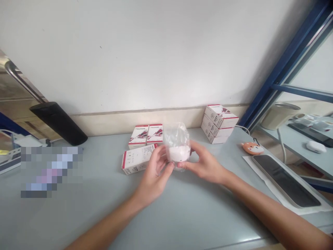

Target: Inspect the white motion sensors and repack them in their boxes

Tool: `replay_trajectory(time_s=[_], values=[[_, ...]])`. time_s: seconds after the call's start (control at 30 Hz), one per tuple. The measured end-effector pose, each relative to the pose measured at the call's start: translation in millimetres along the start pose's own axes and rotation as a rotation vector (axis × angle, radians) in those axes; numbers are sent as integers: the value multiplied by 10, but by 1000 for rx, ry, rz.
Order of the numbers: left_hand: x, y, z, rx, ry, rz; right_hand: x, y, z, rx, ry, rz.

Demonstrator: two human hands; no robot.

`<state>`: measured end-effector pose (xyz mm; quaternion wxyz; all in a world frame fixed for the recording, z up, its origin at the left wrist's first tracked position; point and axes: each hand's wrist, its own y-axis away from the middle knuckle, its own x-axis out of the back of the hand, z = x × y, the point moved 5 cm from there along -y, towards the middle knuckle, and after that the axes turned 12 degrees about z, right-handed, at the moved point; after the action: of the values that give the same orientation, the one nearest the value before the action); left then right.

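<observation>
Both of my hands hold a small clear plastic bag point(177, 139) with a white round object point(179, 152) inside, a little above the grey table point(182, 215). My left hand point(154, 173) grips the bag's left side with fingers curled. My right hand point(204, 163) pinches its lower right side. Just behind my left hand lies a white and red box point(135, 160) on its side. Two more such boxes point(146, 134) stand side by side further back.
A stack of three white and red boxes point(218, 124) stands at the back right by the wall. An orange fox-shaped item point(252, 148) and a dark keyboard point(286, 180) on white paper lie to the right. A black handle point(58, 121) leans at the left. Blue shelving point(286, 69) stands at the right.
</observation>
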<state>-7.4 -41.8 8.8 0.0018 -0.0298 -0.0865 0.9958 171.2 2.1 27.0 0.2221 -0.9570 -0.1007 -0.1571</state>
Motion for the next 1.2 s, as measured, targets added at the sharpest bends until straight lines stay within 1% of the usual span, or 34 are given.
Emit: replay_trajectory(time_s=[0.1,0.17,0.27,0.37,0.43,0.53,0.63,0.7,0.83,0.93,1.03,1.1,1.2], values=[[-18,21,-5,15,-4,-29,-49,2,58,1,21,-90],[-9,10,-10,22,-14,-16,-69,0,90,12,53,-137],[15,-36,-47,23,-35,-3,-71,0,120,52,172,-221],[22,-83,-113,22,-86,-55,-26,9,132,77,272,-285],[25,-102,-147,22,-116,-85,13,14,126,58,246,-309],[31,-113,-157,12,-136,-87,59,1,116,-15,148,-287],[25,-104,-159,9,-147,-87,45,-19,118,-49,78,-270],[23,-94,-186,25,-169,-88,6,-21,135,-61,31,-299],[42,-84,-266,48,-284,-65,-56,-10,191,-88,-29,-353],[54,-95,-255,25,-262,-47,-78,-2,236,-94,49,-329],[34,-105,-198,-1,-192,-105,-106,11,256,-40,196,-294],[25,-104,-186,4,-236,-133,-122,20,253,28,290,-274],[43,-101,-205,11,-374,-86,-127,34,246,103,343,-272]])
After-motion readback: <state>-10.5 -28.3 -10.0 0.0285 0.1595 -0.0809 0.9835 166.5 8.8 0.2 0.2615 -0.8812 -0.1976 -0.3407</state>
